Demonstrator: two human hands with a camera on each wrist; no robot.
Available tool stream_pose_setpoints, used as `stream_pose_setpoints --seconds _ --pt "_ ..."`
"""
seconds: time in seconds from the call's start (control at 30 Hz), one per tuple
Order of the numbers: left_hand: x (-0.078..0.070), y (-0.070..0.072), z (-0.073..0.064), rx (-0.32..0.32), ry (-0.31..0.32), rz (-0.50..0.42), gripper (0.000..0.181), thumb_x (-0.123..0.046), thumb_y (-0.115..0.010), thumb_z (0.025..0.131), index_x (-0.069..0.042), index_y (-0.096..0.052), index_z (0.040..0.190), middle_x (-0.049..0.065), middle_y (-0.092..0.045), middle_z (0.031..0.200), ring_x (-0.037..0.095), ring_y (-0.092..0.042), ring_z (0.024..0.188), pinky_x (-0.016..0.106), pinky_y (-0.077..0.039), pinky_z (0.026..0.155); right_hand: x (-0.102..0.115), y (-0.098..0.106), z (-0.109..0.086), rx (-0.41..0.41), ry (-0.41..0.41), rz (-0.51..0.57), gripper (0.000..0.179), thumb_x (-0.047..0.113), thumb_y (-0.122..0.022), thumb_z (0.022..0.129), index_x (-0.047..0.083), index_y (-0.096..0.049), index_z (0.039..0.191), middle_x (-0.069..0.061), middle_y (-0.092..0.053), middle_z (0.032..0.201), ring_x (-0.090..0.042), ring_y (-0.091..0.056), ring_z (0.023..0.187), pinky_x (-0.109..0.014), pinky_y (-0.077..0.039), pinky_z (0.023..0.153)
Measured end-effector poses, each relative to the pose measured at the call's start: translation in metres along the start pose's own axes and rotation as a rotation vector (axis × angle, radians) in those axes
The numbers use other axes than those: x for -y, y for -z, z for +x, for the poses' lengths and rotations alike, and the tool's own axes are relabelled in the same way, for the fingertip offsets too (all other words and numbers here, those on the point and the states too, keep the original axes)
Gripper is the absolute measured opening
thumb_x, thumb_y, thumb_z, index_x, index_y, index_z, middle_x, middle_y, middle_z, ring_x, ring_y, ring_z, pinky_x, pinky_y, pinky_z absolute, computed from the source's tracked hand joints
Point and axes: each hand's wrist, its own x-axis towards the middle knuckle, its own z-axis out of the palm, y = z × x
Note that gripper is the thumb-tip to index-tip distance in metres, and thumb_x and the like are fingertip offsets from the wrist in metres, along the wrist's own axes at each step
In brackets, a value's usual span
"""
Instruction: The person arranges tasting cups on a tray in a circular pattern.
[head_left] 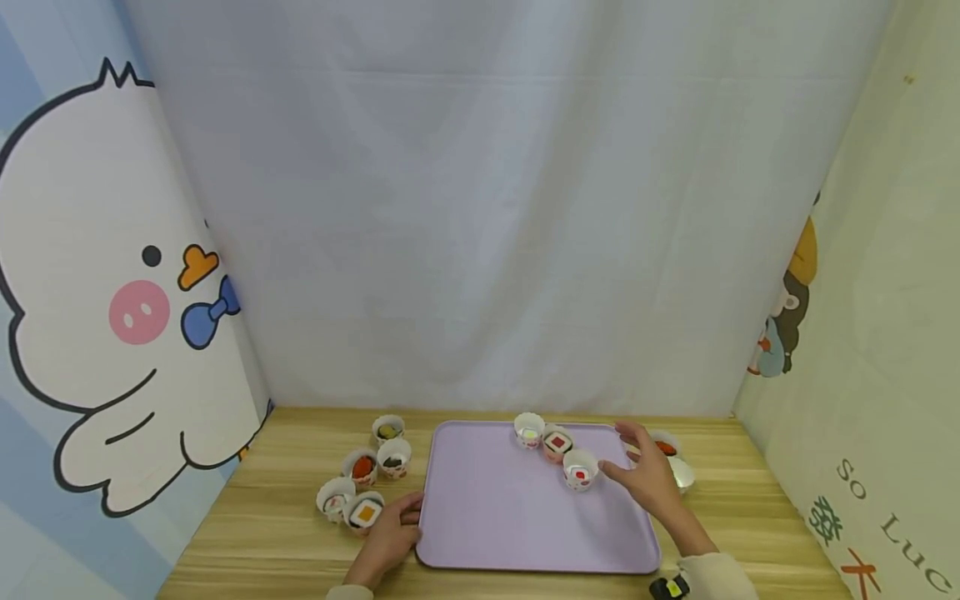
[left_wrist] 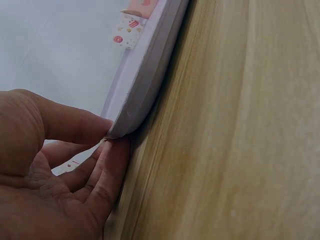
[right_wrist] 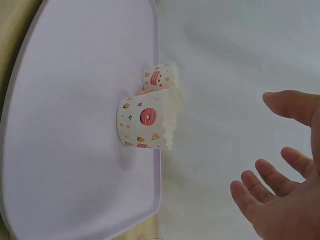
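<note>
A big pale curtain (head_left: 487,217) hangs at the back. In front of it is a wooden counter (head_left: 720,542). A light purple tray (head_left: 510,521) sits in the middle of the counter.

Two hands are at the tray. The left hand (head_left: 392,533) pinches the tray's left edge, close to the near corner, with thumb and fingers. The right hand (head_left: 651,479) is held wide, with nothing in it. It is over the tray's right side, just beside a white cup.

That white cup (head_left: 579,485) stands on the tray with a small red bit inside. A pink cup (head_left: 557,457) is next to it, and another white cup (head_left: 528,444) is at the back, making a slanted row. On the left, five cups (head_left: 367,482) stand in a bunch. Two more cups (head_left: 684,477) are on the right, partly behind the right hand.
</note>
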Motion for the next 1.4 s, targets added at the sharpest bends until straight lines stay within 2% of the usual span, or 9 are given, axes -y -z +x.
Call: stream_pose_setpoints --seconds 0.17,0.37,0.5,0.6,0.67,0.73,0.93,1.17,1.4 --pt "0.0 0.0 0.0 -0.001 0.004 0.0 0.064 0.015 -0.054 0.07 0.017 -0.047 0.133 0.029 -0.061 0.12 0.034 -0.063 0.106 0.037 -0.056 0.082 0.0 0.012 -0.002 -0.038 0.011 0.006 0.069 0.009 -0.076 0.082 -0.002 -0.042 0.14 -0.025 -0.05 0.141 -0.042 -0.046 0.132 -0.053 -0.043 0.106" --pt "0.0 -0.001 0.0 -0.001 -0.005 0.004 0.063 0.015 -0.054 0.069 0.017 -0.048 0.133 0.03 -0.06 0.12 0.035 -0.063 0.105 0.036 -0.056 0.08 0.001 0.026 -0.006 -0.081 -0.003 -0.02 0.067 0.013 -0.075 0.084 0.0 -0.042 0.141 -0.023 -0.051 0.14 -0.039 -0.05 0.128 -0.044 -0.043 0.106" --pt "0.0 0.0 0.0 0.001 -0.002 0.003 0.064 0.014 -0.054 0.069 0.017 -0.048 0.133 0.03 -0.06 0.12 0.035 -0.063 0.106 0.035 -0.057 0.081 0.003 0.035 -0.008 -0.097 -0.021 0.001 0.067 0.013 -0.074 0.086 0.002 -0.041 0.143 -0.022 -0.049 0.141 -0.039 -0.055 0.123 -0.02 -0.051 0.093" --pt "0.0 0.0 0.0 -0.004 0.011 0.004 0.064 0.014 -0.055 0.07 0.016 -0.048 0.133 0.029 -0.06 0.121 0.034 -0.063 0.106 0.037 -0.056 0.082 0.002 0.04 -0.01 -0.113 -0.035 0.018 0.067 0.014 -0.074 0.086 0.002 -0.041 0.143 -0.023 -0.047 0.142 -0.04 -0.054 0.123 -0.003 -0.042 0.082" --pt "-0.001 0.0 0.0 -0.01 0.013 0.009 0.063 0.014 -0.055 0.07 0.016 -0.048 0.133 0.029 -0.061 0.121 0.034 -0.063 0.106 0.038 -0.056 0.082 0.0 0.042 -0.011 -0.13 -0.038 0.023 0.067 0.015 -0.074 0.086 0.002 -0.041 0.143 -0.023 -0.046 0.143 -0.04 -0.051 0.126 0.0 -0.038 0.081" --pt "-0.001 0.001 0.0 -0.014 0.012 0.01 0.063 0.013 -0.055 0.07 0.016 -0.049 0.133 0.029 -0.061 0.12 0.035 -0.063 0.106 0.039 -0.056 0.083 -0.004 0.044 -0.011 -0.145 -0.039 0.011 0.066 0.016 -0.074 0.086 0.002 -0.042 0.142 -0.023 -0.046 0.143 -0.038 -0.048 0.129 -0.002 -0.038 0.085" --pt "0.0 0.0 0.0 -0.009 0.01 0.012 0.063 0.013 -0.055 0.07 0.016 -0.049 0.133 0.029 -0.061 0.12 0.034 -0.063 0.105 0.038 -0.056 0.082 -0.016 0.047 -0.012 -0.181 -0.039 -0.018 0.066 0.016 -0.075 0.085 -0.001 -0.043 0.141 -0.023 -0.048 0.14 -0.035 -0.045 0.13 -0.02 -0.041 0.102" --pt "-0.001 -0.001 0.0 -0.008 0.0 0.019 0.063 0.013 -0.055 0.069 0.017 -0.049 0.132 0.029 -0.061 0.12 0.035 -0.063 0.106 0.038 -0.056 0.082 -0.024 0.051 -0.014 -0.175 -0.078 -0.008 0.066 0.012 -0.071 0.088 -0.005 -0.039 0.143 -0.027 -0.043 0.143 -0.043 -0.039 0.134 -0.054 -0.035 0.108" --pt "-0.001 -0.001 0.0 -0.016 0.03 0.023 0.062 0.013 -0.056 0.071 0.015 -0.049 0.133 0.027 -0.061 0.121 0.033 -0.063 0.106 0.037 -0.056 0.082 -0.037 0.054 -0.018 -0.152 -0.124 -0.023 0.067 0.014 -0.07 0.089 -0.006 -0.036 0.143 -0.028 -0.038 0.146 -0.044 -0.035 0.136 -0.058 -0.032 0.11"
